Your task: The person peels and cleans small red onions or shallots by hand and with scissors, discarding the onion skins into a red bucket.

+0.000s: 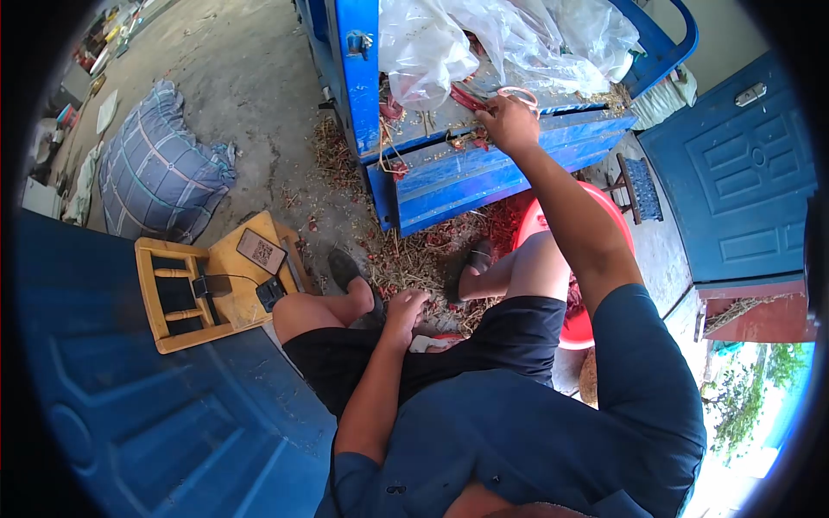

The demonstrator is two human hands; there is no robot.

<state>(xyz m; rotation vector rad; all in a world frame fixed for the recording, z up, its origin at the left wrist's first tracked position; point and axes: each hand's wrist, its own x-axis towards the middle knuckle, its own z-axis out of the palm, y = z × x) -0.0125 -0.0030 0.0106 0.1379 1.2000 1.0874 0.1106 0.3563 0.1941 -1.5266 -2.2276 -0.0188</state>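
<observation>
My right hand (513, 125) reaches out over the edge of the blue truck bed (509, 169), fingers closed on long dark-red dried chili peppers (467, 97). A pale pink loop (521, 91) shows just behind its knuckles, partly covered by the hand. Crumpled clear plastic sheeting (518, 52) lies over the bed beyond the fingers. Close to my lap, my left hand (404, 314) is held above the littered floor with its fingers curled together; what it holds, if anything, I cannot tell.
A red tub (604, 211) with red contents stands beside my right leg. On the left, a wooden chair (226, 268) carries a phone (261, 250). Behind it sits a checked cloth bundle (164, 164). Stalks and red bits (414, 259) cover the floor between my feet.
</observation>
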